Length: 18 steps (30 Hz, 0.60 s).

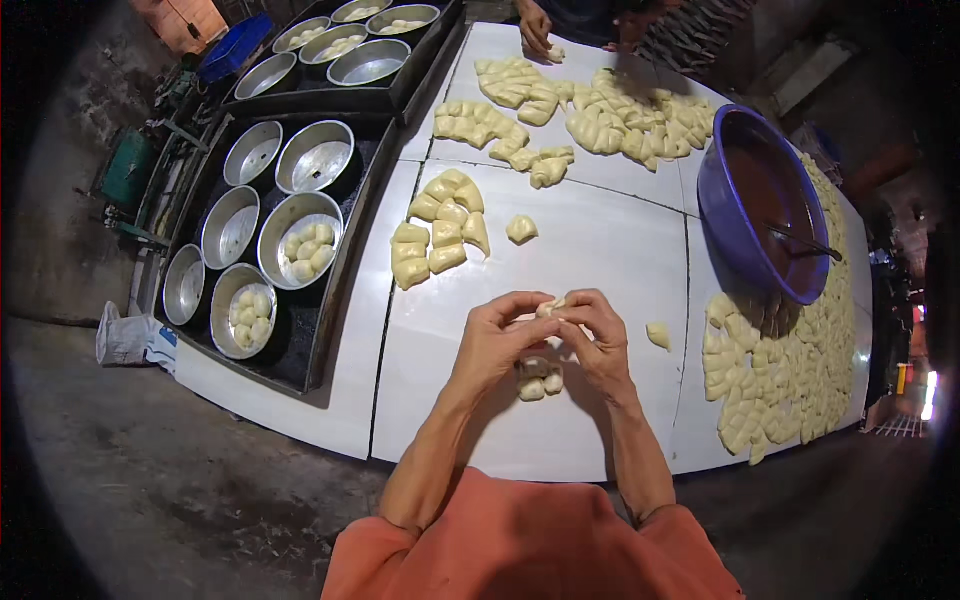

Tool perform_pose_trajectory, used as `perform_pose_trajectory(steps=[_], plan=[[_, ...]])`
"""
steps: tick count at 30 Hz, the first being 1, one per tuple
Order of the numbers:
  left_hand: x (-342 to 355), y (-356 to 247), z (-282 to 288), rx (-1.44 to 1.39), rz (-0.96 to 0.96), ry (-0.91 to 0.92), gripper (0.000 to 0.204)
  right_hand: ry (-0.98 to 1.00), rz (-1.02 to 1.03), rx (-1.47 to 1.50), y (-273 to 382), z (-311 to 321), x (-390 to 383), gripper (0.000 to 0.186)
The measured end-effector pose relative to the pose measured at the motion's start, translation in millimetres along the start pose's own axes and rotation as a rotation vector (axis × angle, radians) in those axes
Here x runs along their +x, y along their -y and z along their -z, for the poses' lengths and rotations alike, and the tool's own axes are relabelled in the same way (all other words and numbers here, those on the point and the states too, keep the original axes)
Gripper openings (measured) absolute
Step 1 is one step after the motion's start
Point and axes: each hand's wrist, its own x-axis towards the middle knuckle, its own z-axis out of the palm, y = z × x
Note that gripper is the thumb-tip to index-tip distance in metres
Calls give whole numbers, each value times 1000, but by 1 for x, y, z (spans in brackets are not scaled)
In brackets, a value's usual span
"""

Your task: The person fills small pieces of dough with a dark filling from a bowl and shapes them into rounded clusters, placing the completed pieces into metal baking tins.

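At frame centre, my left hand [495, 335] and right hand [604, 345] together pinch one dough piece [548, 308], its long axis unclear; small dough balls [532, 389] lie just below, about equally near both.

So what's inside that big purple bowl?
Inside the purple bowl there's a brown mixture, though I can't tell what kind. A thin, dark utensil slants across it to the rim. The mixture covers the bowl's bottom, so that can't be seen.
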Motion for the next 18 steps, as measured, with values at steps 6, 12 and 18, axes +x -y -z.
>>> perform_pose_trajectory(steps=[6,12,18], plan=[[-1,20,15,-180,40,86,20,-256,-47,240,0,-37,-4,22],[-16,34,9,-249,63,60,24,-206,36,-257,-18,-33,-6,16],[-28,38,22,-194,4,-181,28,29,-133,-181,33,-36,6,19]])
